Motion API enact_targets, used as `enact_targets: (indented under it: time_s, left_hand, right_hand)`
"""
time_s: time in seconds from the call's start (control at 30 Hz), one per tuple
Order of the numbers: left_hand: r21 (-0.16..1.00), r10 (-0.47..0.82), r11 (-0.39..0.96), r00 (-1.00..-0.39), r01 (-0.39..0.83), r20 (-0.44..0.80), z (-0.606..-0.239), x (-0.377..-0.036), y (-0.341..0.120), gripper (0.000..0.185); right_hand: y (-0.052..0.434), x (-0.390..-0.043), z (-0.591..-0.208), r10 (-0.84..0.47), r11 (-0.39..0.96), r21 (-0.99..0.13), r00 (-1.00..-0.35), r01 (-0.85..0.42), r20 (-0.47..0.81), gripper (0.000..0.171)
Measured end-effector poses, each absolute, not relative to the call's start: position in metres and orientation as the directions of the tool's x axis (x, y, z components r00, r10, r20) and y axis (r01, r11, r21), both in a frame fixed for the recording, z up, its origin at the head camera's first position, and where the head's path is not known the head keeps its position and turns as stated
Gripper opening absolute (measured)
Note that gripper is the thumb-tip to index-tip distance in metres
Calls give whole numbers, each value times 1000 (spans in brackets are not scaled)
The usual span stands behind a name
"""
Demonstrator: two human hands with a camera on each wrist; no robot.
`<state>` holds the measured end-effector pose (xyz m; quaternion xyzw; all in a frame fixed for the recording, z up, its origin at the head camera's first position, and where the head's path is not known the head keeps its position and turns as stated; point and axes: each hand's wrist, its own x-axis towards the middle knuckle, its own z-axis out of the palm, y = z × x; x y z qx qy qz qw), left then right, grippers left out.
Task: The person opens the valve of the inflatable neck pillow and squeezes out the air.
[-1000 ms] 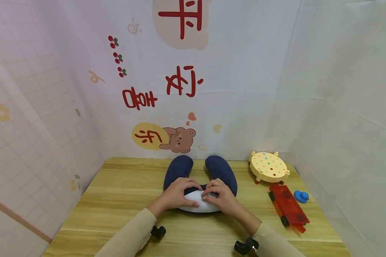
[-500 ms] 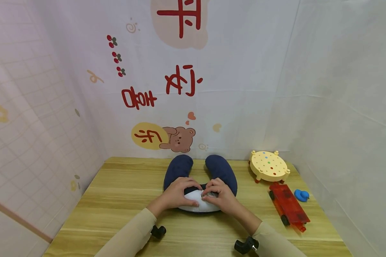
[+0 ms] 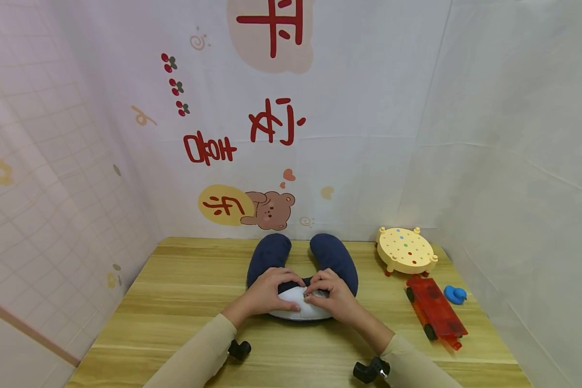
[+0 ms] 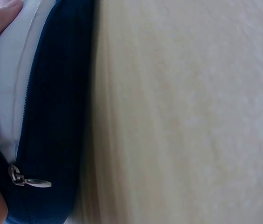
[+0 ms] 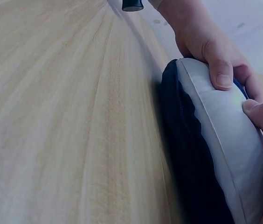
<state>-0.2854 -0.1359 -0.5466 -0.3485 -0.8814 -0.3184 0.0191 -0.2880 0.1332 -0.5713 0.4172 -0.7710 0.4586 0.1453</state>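
U-shaped neck pillow [image 3: 303, 269] on the wooden table, cover part-open.

Navy blue cover, two rounded arms pointing away toward the back wall, curved base nearest the person. White inner cushion [image 3: 298, 308] bulging out of the opened cover along that near base, pale against the dark fabric. Lying flat, roughly mid-table. Zipper track running along the edge of the navy cover, with a small silver zipper pull [image 4: 29, 179] dangling at the end of the opening, seen in the left wrist view. In the right wrist view, white cushion [image 5: 227, 154] sitting atop the navy cover [image 5: 187, 154], a seam running along its length.
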Motion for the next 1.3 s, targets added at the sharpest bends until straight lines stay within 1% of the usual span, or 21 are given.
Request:
enact_targets:
  time_s: [0.1,0.33,0.47,0.7,1.0,1.3]
  left_hand:
    - [549,605,551,-754,628,256,-548,-286,-136,51]
    - [553,603,550,-756,625,255,-552,-288,-136,50]
    - [555,604,547,-755,626,256,-552,-288,-137,51]
    - [553,606,543,-750,632,263,-553,-289,-137,51]
    - [560,602,545,-756,624,256,-554,-289,-137,51]
    - [566,599,545,-760,618,252,-556,-289,-137,50]
  right_hand:
    - [133,-288,-573,-504,224,-581,-603,-783,618,23]
    - [134,-288,-570,-517,239,-600,-623,-763,587,22]
    - [134,-288,-571,-519,231,-597,-616,-768,592,23]
    - [130,-285,-568,-502,243,-611,-637,-754,586,23]
    - [126,-267,-540,-510,213,-598,-610,-772,606,20]
    - [126,-266,-539,-510,216,-598,-612,-772,605,20]
